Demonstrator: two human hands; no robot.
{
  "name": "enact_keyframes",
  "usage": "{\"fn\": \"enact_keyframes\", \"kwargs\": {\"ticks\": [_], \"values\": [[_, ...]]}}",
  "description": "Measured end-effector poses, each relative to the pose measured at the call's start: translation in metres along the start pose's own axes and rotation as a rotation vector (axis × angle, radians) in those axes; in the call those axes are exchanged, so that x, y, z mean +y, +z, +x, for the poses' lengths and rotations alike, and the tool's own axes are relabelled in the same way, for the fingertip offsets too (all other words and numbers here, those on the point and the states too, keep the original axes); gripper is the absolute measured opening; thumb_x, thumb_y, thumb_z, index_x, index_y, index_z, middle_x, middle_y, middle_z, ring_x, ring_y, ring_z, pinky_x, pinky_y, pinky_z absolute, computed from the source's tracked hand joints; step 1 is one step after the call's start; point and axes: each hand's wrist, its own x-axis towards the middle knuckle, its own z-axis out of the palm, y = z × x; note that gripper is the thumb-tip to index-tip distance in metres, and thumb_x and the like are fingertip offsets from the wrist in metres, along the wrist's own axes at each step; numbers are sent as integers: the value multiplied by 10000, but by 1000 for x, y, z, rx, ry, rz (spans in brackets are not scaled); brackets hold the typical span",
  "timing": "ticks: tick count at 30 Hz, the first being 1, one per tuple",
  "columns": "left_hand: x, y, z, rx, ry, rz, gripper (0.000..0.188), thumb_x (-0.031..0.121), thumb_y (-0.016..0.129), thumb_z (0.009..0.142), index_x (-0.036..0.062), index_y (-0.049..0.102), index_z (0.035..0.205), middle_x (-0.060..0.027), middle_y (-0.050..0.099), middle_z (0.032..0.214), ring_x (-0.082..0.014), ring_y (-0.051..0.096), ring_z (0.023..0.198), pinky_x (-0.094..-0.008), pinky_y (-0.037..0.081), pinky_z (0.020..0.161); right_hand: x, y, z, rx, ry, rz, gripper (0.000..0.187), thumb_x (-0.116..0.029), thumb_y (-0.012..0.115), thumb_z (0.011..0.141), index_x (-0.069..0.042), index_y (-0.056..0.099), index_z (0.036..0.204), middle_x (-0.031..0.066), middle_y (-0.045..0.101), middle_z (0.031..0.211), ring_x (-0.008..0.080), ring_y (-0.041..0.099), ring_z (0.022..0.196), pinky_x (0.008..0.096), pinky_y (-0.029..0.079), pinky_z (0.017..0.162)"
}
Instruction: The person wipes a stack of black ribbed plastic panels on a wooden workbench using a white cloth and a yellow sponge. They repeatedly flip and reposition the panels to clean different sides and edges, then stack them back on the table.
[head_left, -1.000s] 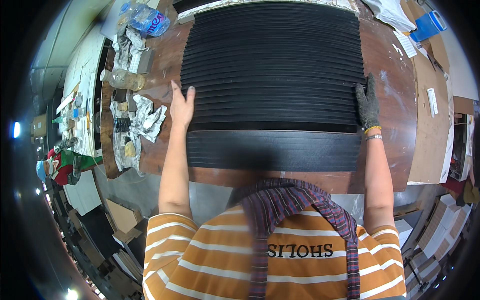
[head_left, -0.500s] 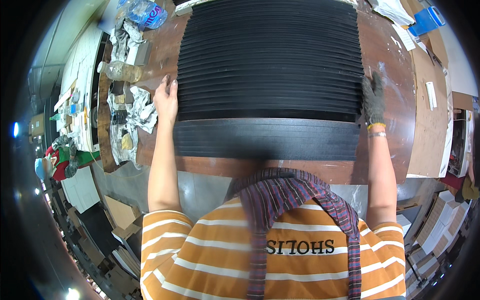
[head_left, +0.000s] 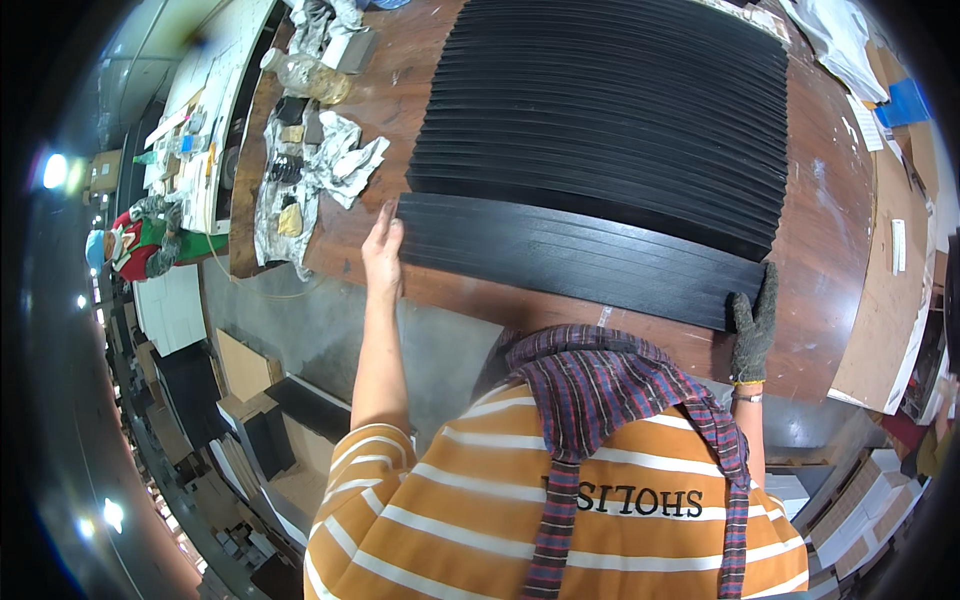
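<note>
Flat black strips — smooth, long, faintly shiny — lie side by side near the front edge of the brown bench, before a ridged black stack; the bare left hand and knit-gloved right hand are at opposite ends, each grip spread, thumb apart from fingers, closed around nothing.

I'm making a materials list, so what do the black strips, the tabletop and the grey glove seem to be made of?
Black strips: possibly plastic or coated wood, satin black; they catch soft highlights, but their core isn't visible. Tabletop: likely wood or wood-look board, reddish-brown, glossy; it reflects light and shows pale scuffs. Grey glove: probably knitted fabric, matte, with a textured surface.
</note>
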Motion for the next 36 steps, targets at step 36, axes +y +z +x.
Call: {"fn": "enact_keyframes", "kwargs": {"ticks": [36], "values": [[36, -24, 83, 338, 429, 1120, 527, 270, 744, 868, 109, 640, 1358, -224, 563, 1437, -408, 481, 1333, -482, 365, 1142, -86, 13, 4, -140, -492, -562, 992, -502, 808, 798, -69, 369, 1575, 193, 307, 1649, 377, 260, 1533, 528, 202, 1249]]}}
